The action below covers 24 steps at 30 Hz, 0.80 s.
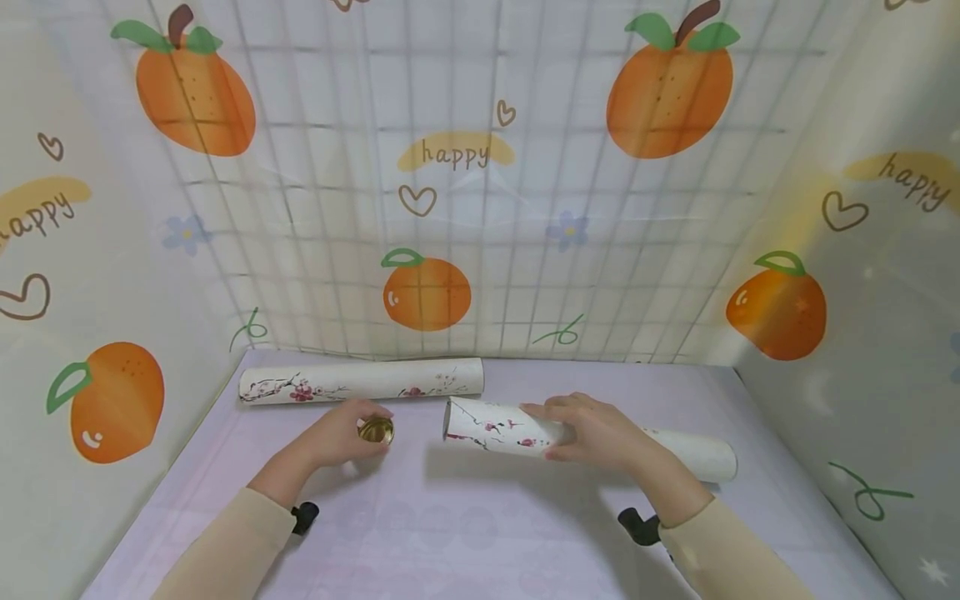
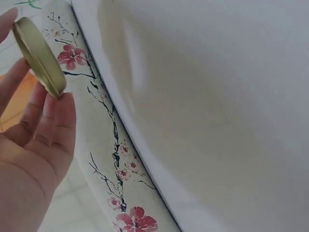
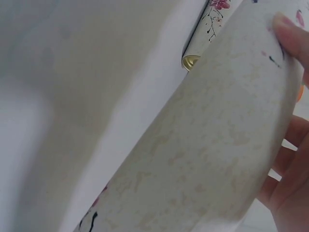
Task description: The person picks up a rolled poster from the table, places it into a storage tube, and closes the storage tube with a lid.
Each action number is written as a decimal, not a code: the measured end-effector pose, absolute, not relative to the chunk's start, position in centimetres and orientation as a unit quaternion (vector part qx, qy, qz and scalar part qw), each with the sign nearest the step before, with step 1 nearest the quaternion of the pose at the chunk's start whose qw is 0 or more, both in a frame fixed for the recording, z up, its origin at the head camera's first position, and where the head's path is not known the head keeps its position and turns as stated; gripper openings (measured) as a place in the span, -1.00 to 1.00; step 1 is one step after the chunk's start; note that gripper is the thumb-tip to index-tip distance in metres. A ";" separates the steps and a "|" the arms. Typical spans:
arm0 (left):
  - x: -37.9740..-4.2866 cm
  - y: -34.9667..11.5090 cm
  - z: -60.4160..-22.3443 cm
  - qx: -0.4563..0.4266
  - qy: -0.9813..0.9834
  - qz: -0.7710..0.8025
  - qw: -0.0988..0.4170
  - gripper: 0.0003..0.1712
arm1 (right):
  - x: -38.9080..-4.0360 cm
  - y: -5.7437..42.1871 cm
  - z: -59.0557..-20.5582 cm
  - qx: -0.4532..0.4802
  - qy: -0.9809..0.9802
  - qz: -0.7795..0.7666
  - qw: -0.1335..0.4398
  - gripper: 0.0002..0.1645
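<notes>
In the head view my left hand (image 1: 337,437) pinches a shiny gold round lid (image 1: 377,431) by its rim, between thumb and fingers. The left wrist view shows the lid (image 2: 41,57) edge-on at my fingertips. My right hand (image 1: 596,429) grips a white cardboard tube (image 1: 487,423) printed with plum blossoms, fingers over the far side and thumb on the near side. This tube's left end is raised above the table and points towards the lid, apart from it. Behind my left hand a second blossom-printed tube (image 1: 382,382) lies lengthwise along the table's back.
The pale lilac tabletop (image 1: 450,542) is enclosed by hanging cloth (image 1: 495,217) printed with oranges at the back and both sides. In the right wrist view, gold (image 3: 191,62) shows at the end of the second tube.
</notes>
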<state>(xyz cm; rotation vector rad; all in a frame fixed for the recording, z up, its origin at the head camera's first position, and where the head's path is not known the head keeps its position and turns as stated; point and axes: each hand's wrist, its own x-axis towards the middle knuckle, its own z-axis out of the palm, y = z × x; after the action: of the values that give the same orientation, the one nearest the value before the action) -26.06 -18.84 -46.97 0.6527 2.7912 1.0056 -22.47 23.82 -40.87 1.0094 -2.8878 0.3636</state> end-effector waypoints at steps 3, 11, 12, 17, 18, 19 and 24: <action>-25.9 -18.8 -46.7 0.208 0.917 0.338 0.045 -0.35 | -22.5 23.8 -40.9 0.329 -0.936 0.118 0.033 -0.10; -25.1 -17.9 -45.7 0.237 0.885 0.400 0.005 -0.38 | -22.5 23.7 -41.0 0.321 -0.939 0.119 0.026 -0.11; -24.9 -17.7 -45.6 0.240 0.880 0.409 0.004 -0.38 | -22.5 23.7 -41.0 0.321 -0.939 0.119 0.025 -0.11; -24.3 -16.7 -45.0 0.251 0.861 0.443 -0.002 -0.37 | -22.5 23.6 -40.9 0.323 -0.939 0.118 0.027 -0.10; -24.2 -16.5 -45.0 0.250 0.857 0.451 -0.001 -0.37 | -22.5 23.6 -40.9 0.323 -0.939 0.118 0.028 -0.10; -24.1 -16.3 -44.9 0.249 0.853 0.458 -0.001 -0.37 | -22.4 23.5 -40.8 0.323 -0.939 0.118 0.028 -0.10; -23.8 -15.4 -44.6 0.244 0.838 0.488 0.007 -0.35 | -22.3 23.4 -40.6 0.324 -0.939 0.115 0.030 -0.10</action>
<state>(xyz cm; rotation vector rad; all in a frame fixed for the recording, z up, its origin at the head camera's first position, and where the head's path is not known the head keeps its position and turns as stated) -23.78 -15.35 -44.56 0.7623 2.6204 1.5277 -22.34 23.38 -40.65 0.9984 -2.8946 0.3557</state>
